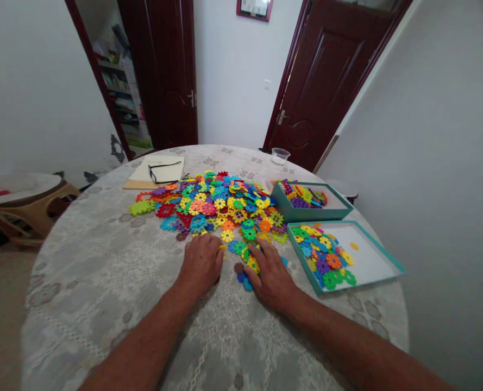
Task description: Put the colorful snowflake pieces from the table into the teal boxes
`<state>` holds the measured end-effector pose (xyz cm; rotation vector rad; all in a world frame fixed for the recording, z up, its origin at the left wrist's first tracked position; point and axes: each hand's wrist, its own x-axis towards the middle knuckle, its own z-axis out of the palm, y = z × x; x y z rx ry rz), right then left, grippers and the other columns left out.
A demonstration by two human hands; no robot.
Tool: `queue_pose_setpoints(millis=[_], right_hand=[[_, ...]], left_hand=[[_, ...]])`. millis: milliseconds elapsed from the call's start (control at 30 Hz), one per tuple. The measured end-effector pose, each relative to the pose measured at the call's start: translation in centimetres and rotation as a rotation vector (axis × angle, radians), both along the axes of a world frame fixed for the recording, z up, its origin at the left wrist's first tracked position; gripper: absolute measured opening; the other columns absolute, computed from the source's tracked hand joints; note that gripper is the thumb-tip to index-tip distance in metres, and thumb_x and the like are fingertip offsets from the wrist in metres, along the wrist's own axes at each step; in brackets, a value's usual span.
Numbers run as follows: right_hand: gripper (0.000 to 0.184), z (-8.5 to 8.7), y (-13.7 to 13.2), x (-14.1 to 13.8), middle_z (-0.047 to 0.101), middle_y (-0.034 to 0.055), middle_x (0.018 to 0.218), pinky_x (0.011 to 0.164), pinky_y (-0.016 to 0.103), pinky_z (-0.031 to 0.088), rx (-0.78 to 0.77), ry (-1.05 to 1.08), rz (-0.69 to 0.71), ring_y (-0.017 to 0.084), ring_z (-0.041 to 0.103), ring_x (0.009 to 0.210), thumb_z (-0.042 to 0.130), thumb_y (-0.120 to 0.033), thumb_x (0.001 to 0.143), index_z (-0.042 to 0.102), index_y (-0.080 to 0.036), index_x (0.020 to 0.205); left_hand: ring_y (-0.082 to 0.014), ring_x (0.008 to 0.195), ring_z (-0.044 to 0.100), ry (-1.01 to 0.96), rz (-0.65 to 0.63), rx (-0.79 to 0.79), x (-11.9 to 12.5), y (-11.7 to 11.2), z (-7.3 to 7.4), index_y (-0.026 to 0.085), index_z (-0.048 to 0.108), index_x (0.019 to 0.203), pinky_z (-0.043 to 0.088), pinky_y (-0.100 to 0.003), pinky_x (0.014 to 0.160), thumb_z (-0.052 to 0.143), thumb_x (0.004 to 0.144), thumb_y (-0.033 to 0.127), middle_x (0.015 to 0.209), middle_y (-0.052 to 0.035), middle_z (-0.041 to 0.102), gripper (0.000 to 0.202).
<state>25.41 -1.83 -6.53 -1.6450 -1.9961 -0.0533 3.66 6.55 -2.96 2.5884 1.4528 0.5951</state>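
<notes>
Head camera looked down on a round table (102,282) under a pale lace cloth. Across its middle, toward the far edge, spread a heap of bright plastic discs (212,206). Near the right edge sat two teal box halves: the nearer tray (371,260) held a scatter of discs, the farther box (302,213) a small pile. A notebook (143,171) with spectacles (164,171) on it lay toward the far left edge, and a clear cup (280,156) stood at the far edge. The left hand (202,263) rested palm down at the heap's near rim, fingers curled over a yellow disc (223,250). The right hand (271,277) lay flat and spread, covering several loose discs just beside it.
</notes>
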Motion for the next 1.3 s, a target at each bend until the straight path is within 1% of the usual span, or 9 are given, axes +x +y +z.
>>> queue_pose_setpoints(millis=[233,433,567,767,867,967,1133,1200,1300], right_hand=[[0.029,0.6,5.8,-1.8,0.066,0.0136,0.132,0.112,0.048,0.047,0.045,0.245,0.247,0.028,0.058,0.128,0.063,-0.030,0.098,0.068,-0.021,0.125],[0.026,1.6,8.0,-0.8,0.076,0.0068,0.115,0.101,0.039,0.052,-0.050,0.698,-0.019,0.023,0.069,0.109,0.056,-0.035,0.098,0.072,-0.022,0.114],[0.032,1.5,7.4,0.6,0.077,0.0079,0.110,0.094,0.038,0.056,-0.112,0.919,-0.054,0.023,0.071,0.103,0.053,-0.041,0.097,0.071,-0.020,0.112],[0.027,3.7,6.2,2.1,0.076,0.0080,0.110,0.095,0.037,0.051,-0.103,0.512,-0.066,0.024,0.069,0.105,0.050,-0.031,0.096,0.073,-0.021,0.108],[0.024,5.4,5.4,3.0,0.076,0.0094,0.102,0.089,0.035,0.051,-0.233,0.271,-0.007,0.023,0.070,0.096,0.052,-0.029,0.096,0.073,-0.019,0.102],[0.032,6.2,4.1,3.8,0.074,0.0139,0.115,0.094,0.038,0.051,-0.325,0.129,0.002,0.027,0.069,0.105,0.060,-0.038,0.094,0.072,-0.017,0.115],[0.076,5.2,1.8,3.5,0.058,0.0180,0.146,0.110,0.045,0.045,-0.374,0.062,0.042,0.034,0.056,0.134,0.077,-0.046,0.083,0.052,-0.019,0.150],[0.079,4.7,1.4,3.0,0.055,0.0177,0.147,0.111,0.045,0.045,-0.388,0.074,0.062,0.033,0.055,0.134,0.077,-0.041,0.083,0.049,-0.020,0.153],[0.064,4.0,1.5,2.2,0.061,0.0156,0.137,0.109,0.042,0.046,-0.378,0.126,0.115,0.030,0.059,0.127,0.074,-0.037,0.086,0.055,-0.019,0.146]], left_hand=[[-0.0265,0.098,0.059,-0.255,-0.095,0.079,1.2,0.0,-2.1,0.019,0.063,0.094,0.047,-0.043,0.093,0.050,0.100,0.023,0.097,-0.0097,0.066,0.015],[-0.0247,0.099,0.060,-0.405,-0.132,-0.002,1.7,0.1,-1.4,0.019,0.063,0.093,0.049,-0.040,0.092,0.050,0.101,0.025,0.097,-0.0080,0.065,0.017],[-0.0243,0.098,0.061,-0.404,-0.136,-0.018,1.5,0.4,-1.3,0.020,0.066,0.096,0.050,-0.039,0.092,0.051,0.102,0.028,0.096,-0.0072,0.067,0.018],[-0.0247,0.099,0.064,-0.354,-0.123,-0.054,0.8,0.7,-1.2,0.021,0.069,0.101,0.049,-0.040,0.092,0.057,0.100,0.027,0.099,-0.0066,0.072,0.014],[-0.0252,0.102,0.064,-0.322,-0.128,-0.078,0.6,0.4,-0.9,0.021,0.071,0.105,0.049,-0.040,0.093,0.061,0.097,0.024,0.104,-0.0069,0.074,0.013],[-0.0245,0.100,0.066,-0.281,-0.163,-0.110,0.7,0.1,-0.7,0.022,0.073,0.108,0.050,-0.038,0.091,0.064,0.095,0.025,0.103,-0.0062,0.076,0.016],[-0.0241,0.102,0.070,-0.233,-0.260,-0.166,1.0,-0.2,-0.8,0.023,0.074,0.110,0.050,-0.037,0.096,0.064,0.096,0.025,0.106,-0.0056,0.078,0.017],[-0.0235,0.104,0.071,-0.235,-0.296,-0.185,1.2,-0.4,-1.0,0.022,0.073,0.112,0.051,-0.036,0.096,0.063,0.096,0.024,0.110,-0.0064,0.078,0.019],[-0.0226,0.106,0.071,-0.243,-0.313,-0.189,1.2,-0.5,-1.5,0.020,0.071,0.114,0.052,-0.034,0.097,0.062,0.097,0.023,0.114,-0.0080,0.077,0.020]])
